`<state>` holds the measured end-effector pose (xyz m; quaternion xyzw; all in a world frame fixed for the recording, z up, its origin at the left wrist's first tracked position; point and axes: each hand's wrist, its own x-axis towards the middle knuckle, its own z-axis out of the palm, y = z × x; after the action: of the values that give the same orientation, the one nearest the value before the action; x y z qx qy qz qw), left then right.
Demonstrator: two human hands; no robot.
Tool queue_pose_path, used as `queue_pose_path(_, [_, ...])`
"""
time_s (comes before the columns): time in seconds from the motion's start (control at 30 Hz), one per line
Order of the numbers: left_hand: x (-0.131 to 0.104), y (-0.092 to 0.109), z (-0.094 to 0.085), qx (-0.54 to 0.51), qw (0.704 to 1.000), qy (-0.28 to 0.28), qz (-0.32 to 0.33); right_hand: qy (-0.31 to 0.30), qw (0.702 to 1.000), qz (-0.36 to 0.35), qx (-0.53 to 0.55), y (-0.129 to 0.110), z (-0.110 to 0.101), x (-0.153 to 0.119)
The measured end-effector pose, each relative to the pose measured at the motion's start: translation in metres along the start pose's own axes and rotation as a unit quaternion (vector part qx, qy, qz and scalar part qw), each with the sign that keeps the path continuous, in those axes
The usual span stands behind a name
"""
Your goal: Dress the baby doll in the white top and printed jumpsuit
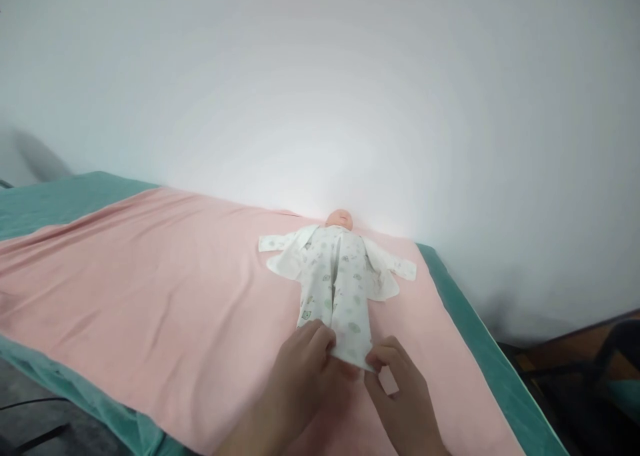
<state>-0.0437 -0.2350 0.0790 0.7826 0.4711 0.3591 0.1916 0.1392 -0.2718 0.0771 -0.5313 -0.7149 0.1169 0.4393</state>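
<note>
A baby doll lies on its back near the wall, its head (339, 219) at the far end. Spread under it, arms out to both sides, is a white printed baby shirt (384, 285). White baby pants (350, 303) with small green prints lie over the doll's body, legs toward me. My left hand (303, 363) is closed at the lower end of the pants, fingers pinching the cloth between the two legs. With thumb and forefinger, my right hand (400, 386) pinches the outer hem corner of the right-side pants leg. The doll's feet are hidden.
A pink sheet (145, 296) with soft wrinkles covers most of the table, over a green cloth (480, 343) that shows at the edges. A white wall (320, 96) stands right behind. Dark objects and a brown wooden surface (590, 343) are at the lower right.
</note>
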Motion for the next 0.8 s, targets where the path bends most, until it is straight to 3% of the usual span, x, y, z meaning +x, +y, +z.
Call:
queue_pose_path(0.07, [-0.01, -0.008, 0.004, 0.016, 0.998, 0.008, 0.062, -0.036, 0.999, 0.0, 0.011, 0.006, 0.004, -0.008])
queue_pose_path(0.17, [-0.02, -0.024, 0.006, -0.005, 0.991, -0.029, 0.13, -0.119, 0.991, 0.038, 0.042, 0.015, 0.007, -0.014])
queue_pose_path(0.27, [-0.02, -0.046, 0.003, -0.082, 0.991, -0.02, 0.102, -0.154, 0.977, 0.118, 0.086, 0.023, 0.005, -0.006])
queue_pose_path(0.4, [0.008, -0.087, 0.004, -0.102, 0.986, 0.098, -0.092, -0.081, 0.974, 0.198, 0.076, 0.041, 0.006, 0.028])
queue_pose_path(0.47, [0.031, -0.108, 0.009, -0.065, 0.984, 0.127, -0.106, -0.05, 0.979, 0.189, 0.053, 0.057, 0.015, 0.054])
queue_pose_path(0.57, [0.068, -0.129, 0.018, -0.018, 0.986, 0.153, -0.065, -0.005, 0.989, 0.147, 0.022, 0.078, 0.037, 0.094])
queue_pose_path(0.67, [0.095, -0.137, 0.025, 0.003, 0.994, 0.104, -0.04, 0.005, 0.976, 0.195, 0.094, 0.091, 0.056, 0.12])
queue_pose_path(0.73, [0.104, -0.138, 0.027, 0.009, 0.999, 0.046, -0.009, -0.005, 0.967, 0.224, 0.12, 0.098, 0.062, 0.127])
queue_pose_path(0.8, [0.108, -0.139, 0.028, 0.013, 0.999, 0.004, 0.029, -0.031, 0.97, 0.211, 0.117, 0.104, 0.061, 0.126])
